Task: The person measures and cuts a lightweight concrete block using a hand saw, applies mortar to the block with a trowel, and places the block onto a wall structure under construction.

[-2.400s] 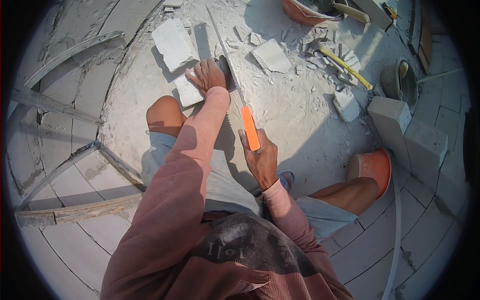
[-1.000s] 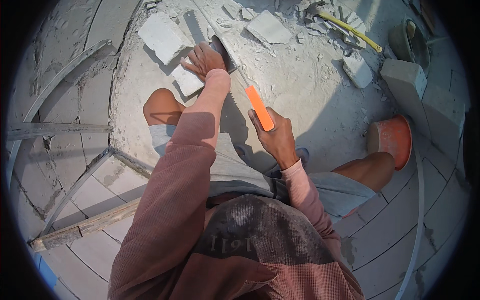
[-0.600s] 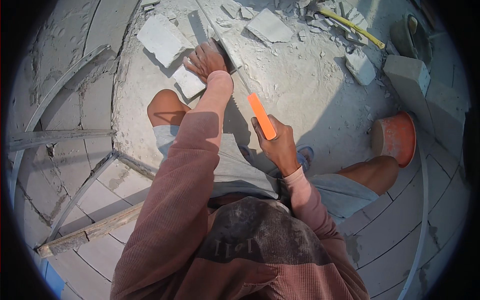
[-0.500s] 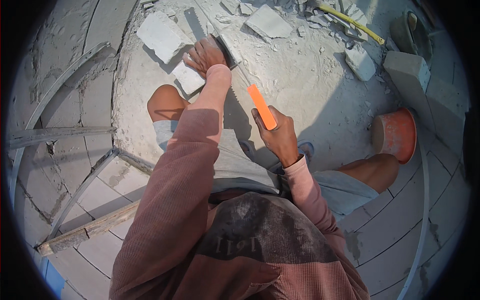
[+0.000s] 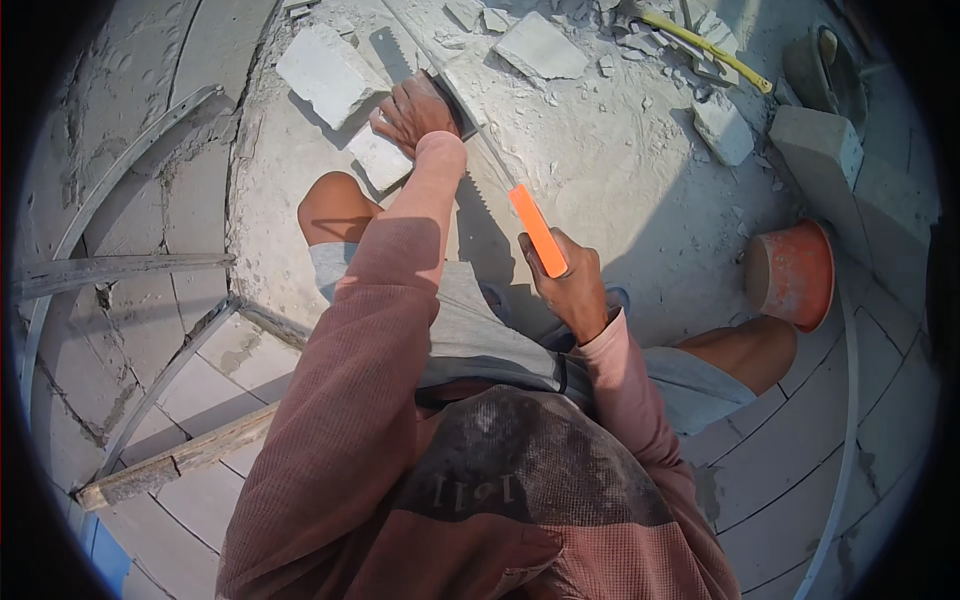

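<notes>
Looking down in the head view, I saw two bare hands working above dusty, sunlit ground [image 5: 635, 175]. The right hand [image 5: 575, 288] was wrapped around the grip of an orange-handled handsaw [image 5: 538, 232], its thin blade [image 5: 497, 158] running away, up and to the left. Compared with a moment earlier, that hand and the saw had come back slightly toward the person, which I read as the pulling part of a sawing stroke. The left hand [image 5: 416, 112] had stayed put, so I judged that only the saw was travelling. Its fingers were bent over the top of a pale masonry block [image 5: 378, 162], just beyond the left knee [image 5: 335, 205]; how far they closed around it I could not tell. The blade passed just right of that hand; whether its teeth were biting was hidden from me. A larger pale block [image 5: 328, 74] lay just beyond, toward the left. Farther ahead, right of the blade, rested a broken slab [image 5: 541, 46]. A yellow-handled tool [image 5: 708, 53] lay among rubble at upper right, and a red bucket [image 5: 800, 275] sat near the right knee [image 5: 765, 352].
</notes>
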Demonstrator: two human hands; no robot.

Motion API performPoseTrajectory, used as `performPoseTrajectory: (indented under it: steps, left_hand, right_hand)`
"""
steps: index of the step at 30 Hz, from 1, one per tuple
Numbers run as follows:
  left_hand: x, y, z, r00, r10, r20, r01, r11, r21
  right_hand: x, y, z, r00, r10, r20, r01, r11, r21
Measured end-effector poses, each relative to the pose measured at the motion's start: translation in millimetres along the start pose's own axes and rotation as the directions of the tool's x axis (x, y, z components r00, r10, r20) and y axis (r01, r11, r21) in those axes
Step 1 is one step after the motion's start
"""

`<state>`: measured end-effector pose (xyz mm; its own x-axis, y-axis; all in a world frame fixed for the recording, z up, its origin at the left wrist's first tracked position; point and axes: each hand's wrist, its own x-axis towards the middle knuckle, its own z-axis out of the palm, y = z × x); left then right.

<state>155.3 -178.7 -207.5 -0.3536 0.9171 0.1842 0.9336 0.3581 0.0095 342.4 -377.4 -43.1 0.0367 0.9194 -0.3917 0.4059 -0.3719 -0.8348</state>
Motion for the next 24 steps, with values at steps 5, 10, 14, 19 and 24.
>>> performPoseTrajectory:
  steps: [5, 10, 14, 19, 24]
  left_hand:
    - [7.0, -8.5, -5.1, 0.999, -0.031, 0.044, 0.032, 0.999, -0.027]
    - [2.5, 11.0, -16.8, 0.994, -0.031, 0.108, 0.035, 0.998, -0.043]
    - [-0.6, 5.6, -11.1, 0.997, 0.037, 0.068, -0.038, 0.999, 0.007]
    - [13.1, -9.5, 5.9, 0.997, -0.038, -0.070, 0.031, 0.994, -0.105]
    - [4.4, 10.1, 0.6, 0.999, -0.012, -0.030, 0.009, 0.995, -0.098]
  right_hand:
    - [-116.4, 0.9, -31.8, 0.996, -0.052, -0.069, 0.048, 0.998, -0.048]
    - [-5.7, 1.3, -5.6, 1.000, 0.007, -0.024, -0.005, 0.997, 0.079]
    - [1.5, 3.0, -0.8, 0.999, -0.026, -0.020, 0.025, 0.999, -0.026]
    - [-115.5, 23.0, -37.7, 0.978, -0.206, -0.030, 0.199, 0.967, -0.161]
    - [-5.8, 19.6, -6.4, 0.997, -0.073, -0.030, 0.069, 0.992, -0.107]
